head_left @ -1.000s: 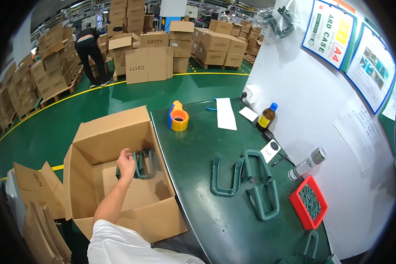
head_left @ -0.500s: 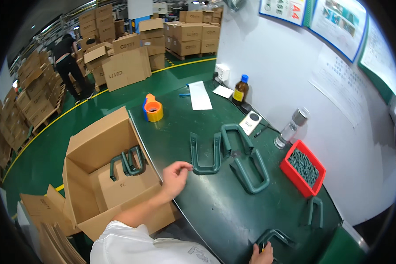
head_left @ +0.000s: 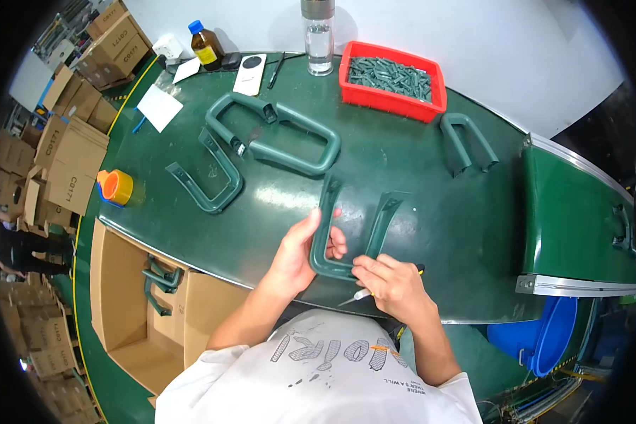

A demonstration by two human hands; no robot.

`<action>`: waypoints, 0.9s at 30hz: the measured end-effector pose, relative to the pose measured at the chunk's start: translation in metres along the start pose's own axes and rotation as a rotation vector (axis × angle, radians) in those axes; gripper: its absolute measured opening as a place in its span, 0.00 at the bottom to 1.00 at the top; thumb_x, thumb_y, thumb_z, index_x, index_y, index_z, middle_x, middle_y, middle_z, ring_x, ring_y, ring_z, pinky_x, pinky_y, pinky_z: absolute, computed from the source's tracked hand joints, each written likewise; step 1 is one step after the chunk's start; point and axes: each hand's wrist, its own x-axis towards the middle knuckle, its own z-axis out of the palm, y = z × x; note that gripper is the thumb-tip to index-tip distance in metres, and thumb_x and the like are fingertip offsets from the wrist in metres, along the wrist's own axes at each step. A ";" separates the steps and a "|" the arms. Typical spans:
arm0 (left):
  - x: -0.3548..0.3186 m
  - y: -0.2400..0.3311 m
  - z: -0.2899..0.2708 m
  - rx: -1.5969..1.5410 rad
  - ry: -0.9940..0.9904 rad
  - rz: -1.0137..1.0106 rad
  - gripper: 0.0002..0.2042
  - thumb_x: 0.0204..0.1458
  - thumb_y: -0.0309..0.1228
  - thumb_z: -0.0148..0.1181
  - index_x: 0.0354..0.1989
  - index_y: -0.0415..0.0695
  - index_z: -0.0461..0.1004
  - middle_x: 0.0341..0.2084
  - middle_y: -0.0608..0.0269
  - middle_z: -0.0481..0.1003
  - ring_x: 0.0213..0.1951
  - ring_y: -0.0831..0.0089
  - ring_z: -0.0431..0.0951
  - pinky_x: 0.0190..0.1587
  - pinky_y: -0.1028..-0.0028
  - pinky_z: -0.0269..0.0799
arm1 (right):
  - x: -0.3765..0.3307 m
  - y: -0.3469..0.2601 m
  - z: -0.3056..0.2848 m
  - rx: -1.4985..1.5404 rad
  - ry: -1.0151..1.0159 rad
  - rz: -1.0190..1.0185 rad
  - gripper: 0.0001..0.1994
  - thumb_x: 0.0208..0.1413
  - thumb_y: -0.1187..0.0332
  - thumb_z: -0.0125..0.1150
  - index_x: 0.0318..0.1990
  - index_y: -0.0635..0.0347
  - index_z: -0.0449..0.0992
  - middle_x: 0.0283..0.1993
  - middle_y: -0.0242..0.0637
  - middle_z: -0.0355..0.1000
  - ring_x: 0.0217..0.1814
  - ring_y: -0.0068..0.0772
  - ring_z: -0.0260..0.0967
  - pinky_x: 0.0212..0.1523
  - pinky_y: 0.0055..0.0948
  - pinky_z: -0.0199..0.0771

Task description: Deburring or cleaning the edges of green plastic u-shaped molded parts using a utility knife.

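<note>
A dark green U-shaped plastic handle lies at the near edge of the green table, its open end pointing away from me. My left hand grips its left leg, thumb over the top. My right hand rests against the closed bend of the U and holds a small thin blade tool, whose metal tip points left just below the handle.
Three more green handles lie farther back. A red tray of small green parts, a clear bottle, a brown bottle and an orange tape roll stand around. An open cardboard box holding handles sits at my left, a blue bucket at my right.
My left hand has left the cardboard box and come to the table's near edge. Both hands now hold a green handle, and my view has swung right and down.
</note>
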 end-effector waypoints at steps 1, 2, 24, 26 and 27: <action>0.003 0.002 -0.003 0.011 -0.044 0.007 0.20 0.59 0.44 0.49 0.47 0.38 0.66 0.22 0.63 0.71 0.25 0.71 0.72 0.31 0.74 0.67 | 0.002 0.002 0.004 0.008 0.066 0.024 0.13 0.39 0.74 0.67 0.36 0.64 0.75 0.44 0.38 0.74 0.28 0.32 0.70 0.26 0.27 0.73; 0.002 0.001 -0.002 -0.027 -0.019 0.064 0.19 0.59 0.44 0.49 0.46 0.39 0.66 0.20 0.64 0.68 0.24 0.72 0.69 0.30 0.74 0.66 | 0.004 0.004 0.008 0.014 0.131 0.045 0.13 0.39 0.74 0.67 0.36 0.64 0.75 0.45 0.39 0.74 0.28 0.32 0.70 0.26 0.27 0.74; -0.028 -0.060 0.034 0.312 0.209 0.837 0.11 0.59 0.36 0.54 0.41 0.41 0.69 0.32 0.74 0.70 0.38 0.85 0.68 0.40 0.79 0.66 | 0.032 -0.020 0.056 0.472 0.454 0.682 0.16 0.57 0.67 0.51 0.44 0.77 0.71 0.39 0.53 0.74 0.39 0.43 0.73 0.40 0.33 0.74; -0.023 -0.063 0.025 0.389 0.206 0.762 0.11 0.59 0.35 0.53 0.42 0.40 0.70 0.32 0.68 0.73 0.35 0.81 0.71 0.38 0.76 0.68 | 0.033 -0.016 0.056 0.616 0.395 0.708 0.17 0.57 0.65 0.53 0.42 0.76 0.72 0.37 0.52 0.74 0.37 0.43 0.72 0.38 0.34 0.74; -0.023 -0.065 0.019 0.476 0.198 0.746 0.11 0.57 0.34 0.55 0.42 0.40 0.70 0.31 0.65 0.73 0.34 0.78 0.72 0.37 0.75 0.68 | 0.034 -0.017 0.054 0.636 0.363 0.724 0.17 0.57 0.65 0.53 0.42 0.76 0.72 0.36 0.51 0.74 0.36 0.43 0.72 0.37 0.35 0.74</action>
